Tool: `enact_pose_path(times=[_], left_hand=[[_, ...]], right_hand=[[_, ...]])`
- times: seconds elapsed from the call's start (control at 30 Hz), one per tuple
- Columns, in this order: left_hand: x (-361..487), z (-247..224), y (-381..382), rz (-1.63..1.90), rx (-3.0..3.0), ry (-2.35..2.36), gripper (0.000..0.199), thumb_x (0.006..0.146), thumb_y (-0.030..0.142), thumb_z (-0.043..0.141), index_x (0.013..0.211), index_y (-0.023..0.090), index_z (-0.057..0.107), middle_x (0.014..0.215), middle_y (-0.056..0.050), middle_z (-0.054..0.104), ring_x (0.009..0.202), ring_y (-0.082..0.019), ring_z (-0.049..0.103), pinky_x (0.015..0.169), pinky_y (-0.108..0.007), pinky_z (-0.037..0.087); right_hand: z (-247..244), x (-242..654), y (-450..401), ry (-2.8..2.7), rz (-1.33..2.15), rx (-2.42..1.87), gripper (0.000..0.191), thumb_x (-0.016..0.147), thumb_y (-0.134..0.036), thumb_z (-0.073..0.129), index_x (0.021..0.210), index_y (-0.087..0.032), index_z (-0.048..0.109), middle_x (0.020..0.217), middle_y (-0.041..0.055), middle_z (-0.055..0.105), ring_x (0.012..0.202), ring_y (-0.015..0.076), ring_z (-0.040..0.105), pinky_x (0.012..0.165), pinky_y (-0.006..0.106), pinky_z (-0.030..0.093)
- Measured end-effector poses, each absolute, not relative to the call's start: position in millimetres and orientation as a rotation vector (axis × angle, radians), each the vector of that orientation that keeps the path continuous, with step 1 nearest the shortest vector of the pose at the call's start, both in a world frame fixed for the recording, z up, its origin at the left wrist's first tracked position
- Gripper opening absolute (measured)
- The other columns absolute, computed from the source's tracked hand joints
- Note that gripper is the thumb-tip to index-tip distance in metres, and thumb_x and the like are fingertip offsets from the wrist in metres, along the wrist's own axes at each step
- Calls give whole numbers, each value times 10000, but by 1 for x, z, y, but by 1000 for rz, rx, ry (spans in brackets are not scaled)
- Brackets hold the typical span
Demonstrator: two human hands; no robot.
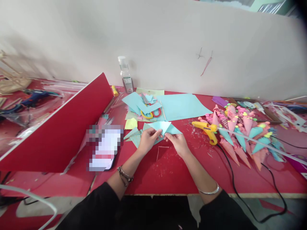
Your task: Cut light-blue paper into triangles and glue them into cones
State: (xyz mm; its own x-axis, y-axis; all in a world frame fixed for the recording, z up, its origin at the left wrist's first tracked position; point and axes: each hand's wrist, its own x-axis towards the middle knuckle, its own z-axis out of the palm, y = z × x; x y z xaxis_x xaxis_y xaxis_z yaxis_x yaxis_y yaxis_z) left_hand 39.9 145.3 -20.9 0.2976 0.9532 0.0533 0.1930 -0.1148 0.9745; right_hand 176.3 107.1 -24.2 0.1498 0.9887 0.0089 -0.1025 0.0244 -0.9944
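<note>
Between both hands is a folded sheet of light blue paper [165, 126], its pointed corners spreading left and right. My left hand [149, 138] pinches its near left side between thumb and fingers. At the near right part, my right hand [177, 142] grips the paper with closed fingertips. More cut blue paper pieces [133, 135] lie under and left of my left hand. Just beyond, scissors [150, 111] with yellow and red handles rest among blue scraps. A large blue sheet [183, 106] lies behind my right hand.
A yellow glue gun [206, 129] with a black cord lies right, beside a pile of pink and blue paper cones [244, 131]. Left are a phone [105, 148] and a standing red board [69, 127]. A clear bottle [126, 75] stands by the wall; a yellow note [131, 123] lies nearer.
</note>
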Motion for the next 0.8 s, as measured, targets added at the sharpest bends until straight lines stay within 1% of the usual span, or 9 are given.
enact_pose_path(times=[0.07, 0.17, 0.3, 0.47, 0.57, 0.63, 0.7, 0.8], left_hand=[[40, -23, 145, 952, 1566, 1055, 301, 761, 409, 521, 613, 150, 556, 549, 11, 577, 480, -89, 463, 482, -200, 365], [40, -25, 146, 964, 1603, 1011, 265, 759, 386, 522, 626, 157, 533, 549, 23, 543, 504, -95, 469, 500, -203, 375], [40, -25, 147, 949, 1676, 937, 247, 782, 362, 498, 661, 152, 549, 576, 18, 544, 533, -99, 481, 532, -206, 390], [35, -19, 146, 935, 1800, 878, 243, 817, 316, 449, 691, 147, 569, 625, 2, 573, 590, -111, 513, 581, -217, 404], [32, -16, 145, 932, 1878, 844, 198, 779, 322, 510, 706, 149, 573, 632, 8, 581, 610, -118, 528, 607, -224, 415], [31, -17, 145, 926, 1918, 836, 198, 736, 345, 577, 714, 149, 569, 616, 14, 578, 589, -119, 529, 589, -222, 419], [30, -19, 146, 923, 1947, 843, 219, 717, 362, 608, 731, 146, 574, 621, 10, 589, 584, -124, 535, 578, -224, 423], [30, -22, 147, 906, 1982, 838, 233, 727, 375, 603, 722, 142, 596, 661, -10, 623, 617, -140, 558, 597, -235, 436]], right_hand=[[-25, 176, 107, -1054, 1158, -1185, 173, 661, -345, 646, 655, -174, 620, 564, -10, 599, 543, 127, 541, 560, 267, 451], [-26, 176, 107, -1080, 1185, -1178, 169, 650, -338, 654, 672, -173, 629, 568, -11, 602, 549, 130, 546, 573, 270, 453], [-29, 177, 108, -1090, 1193, -1168, 177, 656, -349, 648, 689, -177, 623, 583, -16, 602, 575, 133, 554, 599, 271, 457], [-32, 178, 110, -1099, 1194, -1158, 224, 658, -376, 651, 744, -171, 620, 652, -4, 625, 628, 146, 575, 629, 278, 467], [-31, 179, 110, -1113, 1202, -1144, 232, 654, -388, 660, 725, -172, 615, 661, 0, 636, 675, 167, 596, 674, 298, 475], [-31, 178, 110, -1134, 1223, -1123, 238, 652, -391, 666, 755, -179, 627, 726, 10, 660, 750, 189, 612, 735, 320, 477], [-32, 178, 108, -1165, 1260, -1096, 258, 653, -381, 674, 823, -190, 640, 831, 21, 675, 843, 207, 615, 805, 342, 466], [-35, 176, 105, -1214, 1321, -1066, 281, 661, -366, 673, 886, -199, 643, 920, 27, 670, 905, 219, 609, 825, 360, 473]])
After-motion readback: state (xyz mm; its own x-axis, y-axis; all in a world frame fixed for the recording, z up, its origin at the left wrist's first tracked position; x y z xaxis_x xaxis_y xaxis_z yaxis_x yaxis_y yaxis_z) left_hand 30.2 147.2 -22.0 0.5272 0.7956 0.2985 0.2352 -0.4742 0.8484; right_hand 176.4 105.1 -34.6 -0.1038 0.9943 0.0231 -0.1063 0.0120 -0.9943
